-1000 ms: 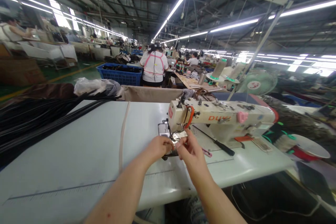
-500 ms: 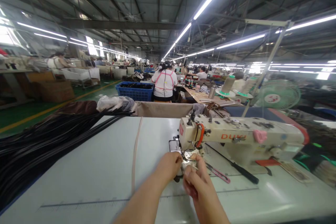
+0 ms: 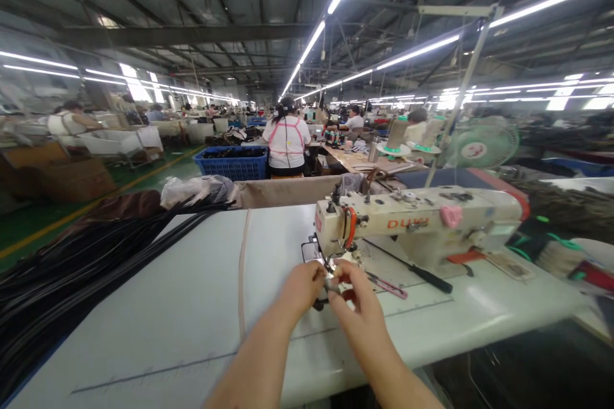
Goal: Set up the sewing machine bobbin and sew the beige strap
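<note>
My left hand [image 3: 303, 286] is at the needle area of a cream-coloured sewing machine [image 3: 407, 220], its thumb and fingers pinched together. Close beside it on the right, my right hand [image 3: 354, 291] has its thumb and fingers curled together just in front of the needle. A small greyish thing shows between the fingertips; its kind is too small to make out. Right of my hands lie pink-handled snips [image 3: 392, 287] and a long tool with a black handle [image 3: 432, 278], under the machine's arm.
Black strips [image 3: 96, 275] are heaped along the left side of the white table [image 3: 192, 307]. A tan strip [image 3: 243, 268] crosses the tabletop. Behind stand a blue crate [image 3: 233, 163], a seated person [image 3: 288, 140], thread cones [image 3: 397, 134] and a green fan [image 3: 484, 144].
The view has turned slightly right. My right hand has moved up and closer to my left hand, its fingers now nearer the needle. My left hand stays pinched at the needle area.
</note>
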`<state>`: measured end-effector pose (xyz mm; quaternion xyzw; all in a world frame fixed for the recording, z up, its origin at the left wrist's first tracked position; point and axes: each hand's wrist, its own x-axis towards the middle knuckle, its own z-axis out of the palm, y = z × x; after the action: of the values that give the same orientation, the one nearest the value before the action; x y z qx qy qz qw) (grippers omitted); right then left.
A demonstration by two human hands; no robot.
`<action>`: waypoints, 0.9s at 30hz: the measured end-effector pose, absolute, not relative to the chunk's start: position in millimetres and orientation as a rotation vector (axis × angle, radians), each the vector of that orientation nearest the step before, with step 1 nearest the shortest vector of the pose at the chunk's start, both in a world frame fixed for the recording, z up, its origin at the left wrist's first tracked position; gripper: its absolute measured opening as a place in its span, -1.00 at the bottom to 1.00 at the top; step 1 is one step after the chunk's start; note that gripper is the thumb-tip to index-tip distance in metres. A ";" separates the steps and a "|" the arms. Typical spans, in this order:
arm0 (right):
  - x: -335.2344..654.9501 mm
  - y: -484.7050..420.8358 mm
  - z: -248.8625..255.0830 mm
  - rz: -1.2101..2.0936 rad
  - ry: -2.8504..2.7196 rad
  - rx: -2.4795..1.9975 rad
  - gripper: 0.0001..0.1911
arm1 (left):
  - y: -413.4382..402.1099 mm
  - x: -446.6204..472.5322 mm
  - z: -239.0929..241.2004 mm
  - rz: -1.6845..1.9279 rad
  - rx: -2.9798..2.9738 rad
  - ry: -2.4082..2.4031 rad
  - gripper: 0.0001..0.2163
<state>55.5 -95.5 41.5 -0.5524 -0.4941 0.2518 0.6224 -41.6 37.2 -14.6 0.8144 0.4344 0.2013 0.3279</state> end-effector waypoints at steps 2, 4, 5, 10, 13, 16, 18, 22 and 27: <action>48.6 -101.6 49.5 1.028 -0.856 -1.018 -0.58 | 37.7 -41.5 -16.3 0.533 2.134 1.127 -0.76; 45.2 -107.1 55.0 1.287 -0.629 -0.817 -0.47 | 37.9 -42.1 -18.0 0.546 2.138 1.110 -0.75; 45.1 -108.9 56.3 1.336 -0.572 -0.770 -0.45 | 37.9 -42.6 -18.7 0.552 2.141 1.100 -0.75; 57.0 -104.9 45.3 1.137 -0.722 -0.967 -0.54 | 37.1 -47.4 -20.6 0.555 2.124 1.040 -0.79; 65.1 -98.9 33.4 0.851 -0.981 -1.138 -0.52 | 36.3 -50.7 -19.8 0.544 2.103 0.977 -0.83; 68.6 -95.9 29.7 0.569 -1.169 -1.279 -0.50 | 35.9 -52.9 -18.4 0.531 2.070 0.927 -0.84; 69.3 -95.1 31.3 0.479 -1.238 -1.357 -0.49 | 35.8 -53.8 -17.4 0.523 2.042 0.919 -0.82; 70.5 -92.6 31.5 0.503 -1.299 -1.401 -0.46 | 34.7 -54.6 -16.3 0.473 1.986 0.886 -0.83; 74.2 -88.3 21.6 0.564 -1.235 -1.398 -0.41 | 31.0 -54.8 -14.3 0.376 1.919 0.805 -0.92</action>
<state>74.2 -88.3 21.6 -0.5935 -0.5242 0.2396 0.5617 -54.8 31.0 -14.3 0.7904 0.3317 0.1548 0.4912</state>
